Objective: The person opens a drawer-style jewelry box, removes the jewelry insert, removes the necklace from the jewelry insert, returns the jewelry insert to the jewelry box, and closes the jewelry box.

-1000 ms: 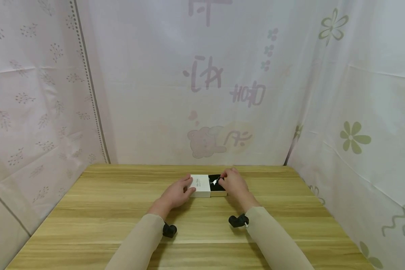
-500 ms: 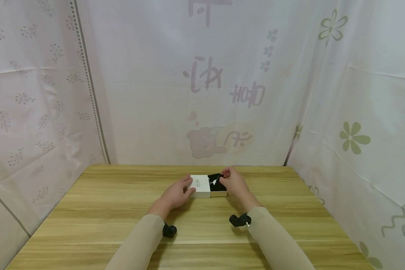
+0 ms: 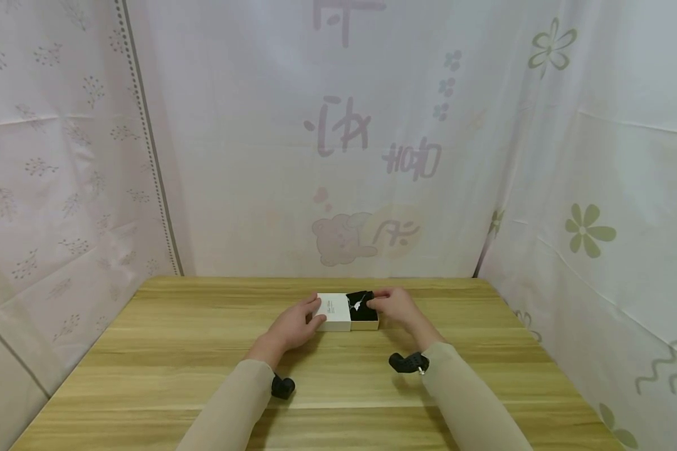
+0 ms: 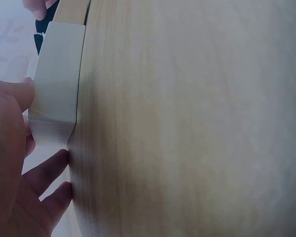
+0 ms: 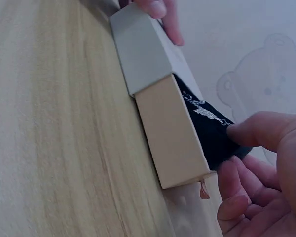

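Observation:
A white jewelry box sleeve (image 3: 335, 307) with small print lies on the table, its cream drawer (image 3: 365, 325) slid partly out to the right. My left hand (image 3: 293, 322) grips the sleeve at its left end, thumb on the near side. Inside the drawer is a black pad (image 5: 209, 140) bearing a silver chain with a leaf-like pendant (image 5: 205, 113). My right hand (image 3: 400, 310) pinches the pad's right end, thumb on top and fingers under its edge. That end stands tilted up above the drawer wall. The sleeve covers the pad's left part.
A small ribbon tab (image 5: 203, 190) hangs from the drawer's end. The wooden table (image 3: 327, 376) reaches back to a printed curtain (image 3: 248, 188), with more curtain on both sides. Black wrist cameras sit at both cuffs.
My right hand and wrist have moved slightly right and turned flatter, showing more of the black pad. The left hand keeps its hold on the sleeve.

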A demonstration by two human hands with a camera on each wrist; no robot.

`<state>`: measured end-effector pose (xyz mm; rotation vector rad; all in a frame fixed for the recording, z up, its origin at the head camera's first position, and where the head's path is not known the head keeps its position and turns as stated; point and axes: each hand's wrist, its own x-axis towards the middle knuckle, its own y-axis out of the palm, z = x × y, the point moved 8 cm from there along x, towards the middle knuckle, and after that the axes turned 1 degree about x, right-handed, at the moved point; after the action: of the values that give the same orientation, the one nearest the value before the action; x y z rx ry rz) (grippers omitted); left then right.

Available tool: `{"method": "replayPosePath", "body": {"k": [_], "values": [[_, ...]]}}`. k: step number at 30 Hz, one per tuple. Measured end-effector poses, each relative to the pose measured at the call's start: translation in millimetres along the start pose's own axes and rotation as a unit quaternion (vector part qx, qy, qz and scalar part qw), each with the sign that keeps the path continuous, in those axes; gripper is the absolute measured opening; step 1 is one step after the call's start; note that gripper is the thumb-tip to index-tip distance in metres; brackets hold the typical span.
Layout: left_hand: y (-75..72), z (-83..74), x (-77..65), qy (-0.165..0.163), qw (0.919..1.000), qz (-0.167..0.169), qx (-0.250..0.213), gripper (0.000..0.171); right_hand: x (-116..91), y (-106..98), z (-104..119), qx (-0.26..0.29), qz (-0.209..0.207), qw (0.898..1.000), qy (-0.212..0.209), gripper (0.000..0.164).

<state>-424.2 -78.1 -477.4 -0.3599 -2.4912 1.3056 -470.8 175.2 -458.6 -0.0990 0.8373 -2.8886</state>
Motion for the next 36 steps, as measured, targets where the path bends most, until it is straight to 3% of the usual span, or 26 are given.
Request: {"method": "replayPosePath", "body": {"k": [7, 14, 21, 36], "values": [[-1.5, -1.9, -1.4, 0.000, 1.0000, 0.003, -0.002, 0.061, -2.1, -1.0, 1.1, -0.023, 0.023, 0.999, 0.001, 0.023], [-1.9, -1.5, -1.6, 0.000, 1.0000, 0.002, -0.006, 0.061, -3.8, -0.8, 4.5, -0.035, 0.029, 0.999, -0.008, 0.041], [-1.9, -2.4, -0.7, 0.003, 1.0000, -0.001, -0.003, 0.060, -2.0, -4.4, 3.9, -0.028, 0.001, 1.000, -0.001, 0.031], [-2.1, -1.6, 0.2, -0.001, 1.0000, 0.000, -0.002, 0.061, -5.8, -16.2, -2.0, 0.012, -0.042, 0.999, 0.003, 0.031]]}}
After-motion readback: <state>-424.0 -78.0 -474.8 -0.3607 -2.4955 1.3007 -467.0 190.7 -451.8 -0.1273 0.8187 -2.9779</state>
